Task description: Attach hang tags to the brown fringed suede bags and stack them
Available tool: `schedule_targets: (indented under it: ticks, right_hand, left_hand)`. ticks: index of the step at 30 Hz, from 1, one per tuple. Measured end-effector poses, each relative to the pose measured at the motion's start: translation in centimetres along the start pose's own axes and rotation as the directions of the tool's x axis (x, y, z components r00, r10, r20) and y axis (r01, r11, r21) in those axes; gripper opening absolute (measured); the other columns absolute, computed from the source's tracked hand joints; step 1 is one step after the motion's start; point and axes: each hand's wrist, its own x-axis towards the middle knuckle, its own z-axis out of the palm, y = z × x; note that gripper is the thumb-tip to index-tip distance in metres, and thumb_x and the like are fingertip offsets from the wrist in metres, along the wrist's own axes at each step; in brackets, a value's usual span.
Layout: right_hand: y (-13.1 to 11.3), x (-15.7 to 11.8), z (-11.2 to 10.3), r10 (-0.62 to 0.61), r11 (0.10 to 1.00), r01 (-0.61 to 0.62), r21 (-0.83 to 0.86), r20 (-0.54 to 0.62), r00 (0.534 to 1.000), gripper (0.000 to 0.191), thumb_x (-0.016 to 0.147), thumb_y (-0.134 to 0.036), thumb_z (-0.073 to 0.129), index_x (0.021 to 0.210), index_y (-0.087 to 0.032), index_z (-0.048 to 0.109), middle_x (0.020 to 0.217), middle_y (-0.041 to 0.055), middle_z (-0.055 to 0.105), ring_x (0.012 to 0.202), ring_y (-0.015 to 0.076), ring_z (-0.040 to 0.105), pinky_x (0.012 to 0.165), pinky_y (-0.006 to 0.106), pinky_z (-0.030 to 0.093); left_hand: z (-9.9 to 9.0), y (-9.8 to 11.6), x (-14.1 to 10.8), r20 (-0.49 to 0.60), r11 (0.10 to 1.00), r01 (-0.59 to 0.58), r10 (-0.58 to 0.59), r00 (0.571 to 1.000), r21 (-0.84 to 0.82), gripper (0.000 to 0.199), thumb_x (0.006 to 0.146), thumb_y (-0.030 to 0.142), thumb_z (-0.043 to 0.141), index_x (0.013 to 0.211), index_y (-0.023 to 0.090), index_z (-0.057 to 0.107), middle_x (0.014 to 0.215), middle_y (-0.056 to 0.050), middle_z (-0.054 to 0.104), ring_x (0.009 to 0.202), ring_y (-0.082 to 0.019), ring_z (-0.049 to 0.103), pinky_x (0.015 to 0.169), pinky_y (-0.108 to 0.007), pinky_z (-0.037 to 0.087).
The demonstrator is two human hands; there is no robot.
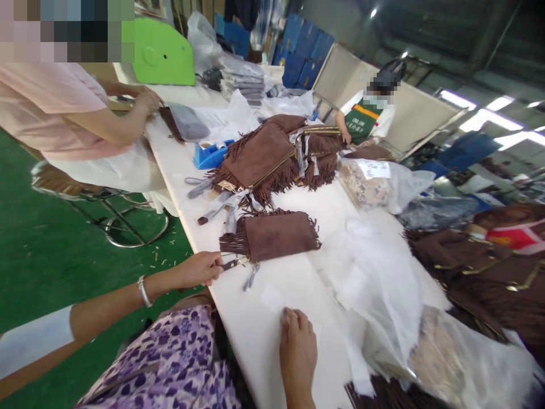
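A brown fringed clutch bag (pixel 281 236) lies flat on the white table, its fringe at the left end and a small grey-wrapped tag hanging by the clasp. My left hand (pixel 208 268), at the table's near left edge, is closed on the bag's short wrist strap (pixel 230 264). Lower down, my right hand (pixel 298 346) is over the table with its fingers curled together. Their tips meet the corner of a thin white slip (pixel 273 297), apparently pinching it. The slip is pale against the tabletop, so its outline is faint.
Beyond the clutch stands a pile of brown fringed bags (pixel 261 153) beside a blue tape dispenser (pixel 210 153). Plastic-wrapped goods (pixel 366 182) and a white translucent bag (pixel 374 267) crowd the right. One co-worker (pixel 76 113) works at left, another (pixel 366 116) across the table.
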Motion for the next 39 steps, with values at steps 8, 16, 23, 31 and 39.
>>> schedule_targets:
  ticks: [8,16,23,31,39]
  right_hand:
    - [-2.1,3.7,-2.8,0.219,0.912,-0.258,0.320,0.151,0.964,0.022,0.081,-0.023,0.062,0.103,-0.021,0.062,0.096,0.0084,0.064,0.095,0.0283,0.056,0.083,0.039,0.038]
    - [-3.6,1.7,-3.8,0.339,0.651,-0.384,0.655,0.201,0.919,0.022,0.088,-0.038,0.048,0.073,-0.023,0.043,0.065,-0.0047,0.049,0.063,0.0141,0.050,0.059,0.025,0.039]
    - [-9.6,-0.6,-5.1,0.321,0.156,-0.279,0.947,0.219,0.921,0.031,0.089,-0.051,0.054,0.083,-0.020,0.052,0.079,-0.0031,0.058,0.077,0.0131,0.053,0.072,0.024,0.045]
    - [-11.4,-3.6,-1.6,0.269,0.099,-0.445,0.890,0.407,0.873,0.039,0.080,-0.058,0.063,0.089,-0.021,0.058,0.077,-0.0018,0.065,0.072,0.0153,0.058,0.066,0.025,0.047]
    - [-9.7,-0.3,-4.9,0.184,0.301,-0.391,0.870,0.350,0.919,0.057,0.074,-0.057,0.068,0.116,-0.019,0.061,0.114,0.0083,0.068,0.102,0.0235,0.062,0.084,0.031,0.050]
  left_hand:
    - [2.8,1.1,-1.7,-0.045,0.922,-0.212,0.239,0.970,0.325,0.022,0.080,0.029,0.052,0.098,0.021,0.062,0.109,-0.005,0.065,0.105,-0.026,0.055,0.097,-0.034,0.035]
    - [3.8,0.1,-1.4,-0.061,0.969,-0.245,0.245,0.968,0.002,0.029,0.084,0.057,0.047,0.100,0.041,0.066,0.114,0.017,0.065,0.116,-0.024,0.050,0.104,-0.041,0.030]
    - [9.1,7.3,-3.1,0.230,0.668,0.098,0.112,0.967,-0.738,0.035,0.081,0.055,0.063,0.093,0.024,0.073,0.094,0.000,0.070,0.096,-0.020,0.060,0.090,-0.031,0.044]
    - [8.3,8.3,-3.8,0.084,0.529,0.109,-0.070,0.994,-0.842,0.037,0.064,0.044,0.077,0.078,0.010,0.071,0.073,-0.004,0.067,0.064,-0.012,0.053,0.065,-0.024,0.040]
    - [6.5,6.0,-5.0,0.019,0.775,-0.068,0.103,0.994,-0.628,0.016,0.076,0.031,0.065,0.077,0.015,0.067,0.072,0.001,0.066,0.067,-0.013,0.056,0.062,-0.021,0.039]
